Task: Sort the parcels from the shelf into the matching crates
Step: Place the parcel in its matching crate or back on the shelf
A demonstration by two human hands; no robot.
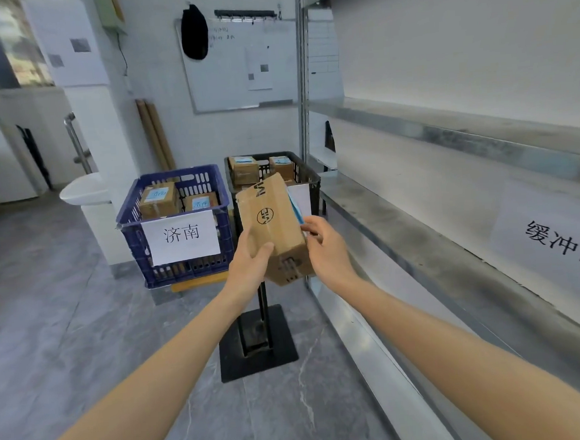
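Cardboard parcel [275, 221], tilted, is held before the black crate [315, 187]; the left hand [250, 262] wraps its lower edge, the right hand [326, 246] clamps fingers [313, 231] on its side. Blue crate [136, 244] stands alongside.

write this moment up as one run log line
cardboard parcel: held, not crated | left hand: grips it | right hand: holds side by blue label | ahead: blue crate, black crate | label text: unreadable

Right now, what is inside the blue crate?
Two brown boxes with blue labels show above the blue crate rim: a left parcel and a right parcel. Anything beneath them is hidden by the crate wall and its paper sign.
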